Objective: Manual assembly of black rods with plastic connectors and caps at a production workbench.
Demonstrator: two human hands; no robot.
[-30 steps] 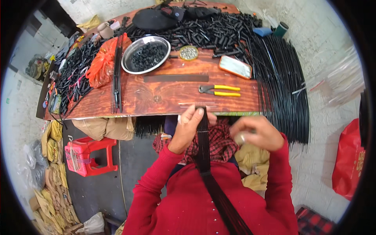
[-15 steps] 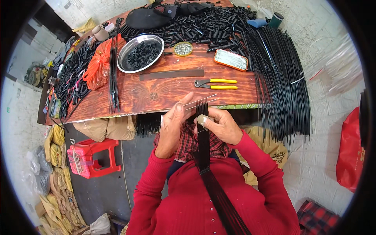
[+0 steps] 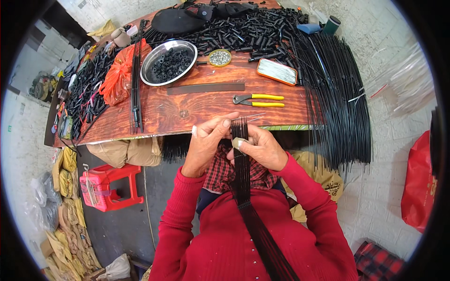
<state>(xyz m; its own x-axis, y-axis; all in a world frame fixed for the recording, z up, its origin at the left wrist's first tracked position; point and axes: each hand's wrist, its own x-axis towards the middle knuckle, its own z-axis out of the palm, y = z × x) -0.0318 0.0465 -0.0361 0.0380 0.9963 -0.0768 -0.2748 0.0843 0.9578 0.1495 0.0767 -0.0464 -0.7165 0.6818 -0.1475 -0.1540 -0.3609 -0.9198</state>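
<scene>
- Black strands (image 3: 242,175) hang down my front as one flat band, the free ends fanned out upright between my two hands, just before the table (image 3: 201,105) edge.
- Right hand (image 3: 262,146) is closed on that band, wrapped thumb (image 3: 239,143) in front and fingers behind, probably so the strands lie flat and in order.
- Left hand (image 3: 206,143) is half curled beside the fan, thumb close to the forefinger; I can't tell whether it grips anything.
- Thin metal pins (image 3: 255,117) cross at the fan and stick out to the right, perhaps keeping the strands apart.
- Yellow-handled pliers (image 3: 243,99) lie just beyond, seemingly for an easy reach.
- Past them sit an orange-rimmed tin (image 3: 276,79) and a metal plate (image 3: 161,84) of black bits (image 3: 169,64), likely set there so small pieces don't scatter.
</scene>
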